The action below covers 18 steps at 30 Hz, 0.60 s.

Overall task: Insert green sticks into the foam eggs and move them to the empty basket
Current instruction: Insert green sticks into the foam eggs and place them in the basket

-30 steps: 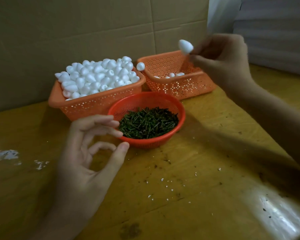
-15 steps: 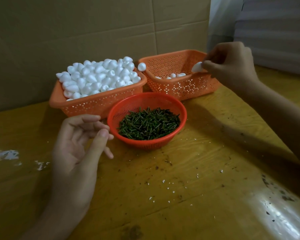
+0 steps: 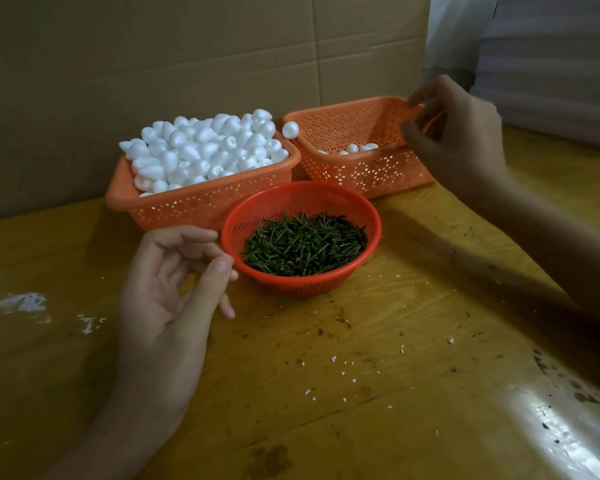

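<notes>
Scanning from the left: white foam scraps (image 3: 25, 303) on the table (image 3: 361, 375) near its left edge, well apart from the baskets. Next, left hand (image 3: 167, 289), palm up, above bare wood just beside the round red basket (image 3: 374, 233); fingers (image 3: 194, 235) loosely curled, thumb tip close to the fingertips, pinching nothing visible. Behind it, full orange basket (image 3: 205, 206), heaped above its rim with foam eggs (image 3: 205, 150), close to the cardboard wall (image 3: 187, 64). One stray egg (image 3: 290, 129) perched at the gap between the two orange baskets.

Centre: round red basket filled with green sticks (image 3: 302, 244), tight against the full basket's front wall; touching or not, cannot tell. To the right, second orange basket (image 3: 378, 171), mostly bare inside, a few eggs (image 3: 352, 148) on its floor. Right hand (image 3: 461, 140) over that basket's right rim, fingers bent and apart, gripping nothing.

Broad open tabletop in front of all three baskets down to the near edge, only crumbs scattered.

Against half a second ago: egg gone from the right fingers, hand at the same rim; left hand posed much as before.
</notes>
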Each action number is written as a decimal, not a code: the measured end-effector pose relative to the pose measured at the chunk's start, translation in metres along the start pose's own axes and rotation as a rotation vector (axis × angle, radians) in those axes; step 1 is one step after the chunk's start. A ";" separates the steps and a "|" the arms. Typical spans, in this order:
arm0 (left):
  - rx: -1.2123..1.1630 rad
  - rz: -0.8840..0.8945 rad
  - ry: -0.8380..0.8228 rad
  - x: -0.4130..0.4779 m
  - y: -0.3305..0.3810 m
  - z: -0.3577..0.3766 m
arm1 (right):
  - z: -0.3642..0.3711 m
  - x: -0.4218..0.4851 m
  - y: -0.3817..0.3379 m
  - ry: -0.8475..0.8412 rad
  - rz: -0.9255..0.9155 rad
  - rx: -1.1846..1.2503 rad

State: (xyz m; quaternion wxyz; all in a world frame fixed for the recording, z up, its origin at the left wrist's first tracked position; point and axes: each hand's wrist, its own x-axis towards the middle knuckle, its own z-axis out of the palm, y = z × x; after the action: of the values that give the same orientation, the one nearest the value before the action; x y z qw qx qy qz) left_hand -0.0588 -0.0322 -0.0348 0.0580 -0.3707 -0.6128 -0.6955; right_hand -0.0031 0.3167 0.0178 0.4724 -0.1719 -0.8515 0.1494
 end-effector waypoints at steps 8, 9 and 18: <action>0.203 0.008 -0.014 0.006 -0.003 -0.004 | -0.004 -0.027 -0.064 -0.725 -0.505 0.068; 0.233 0.022 0.005 0.009 -0.002 -0.007 | -0.001 -0.035 -0.068 -0.845 -0.491 0.067; 1.056 0.125 -0.162 0.123 0.008 -0.031 | -0.001 -0.051 -0.079 -0.959 -0.484 0.127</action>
State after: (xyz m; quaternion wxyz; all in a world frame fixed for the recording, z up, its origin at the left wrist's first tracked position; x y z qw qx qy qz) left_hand -0.1567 -0.0156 0.0450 0.2304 -0.3791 -0.8586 -0.2569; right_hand 0.0111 0.2238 0.0130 0.0609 0.1458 -0.9761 0.1492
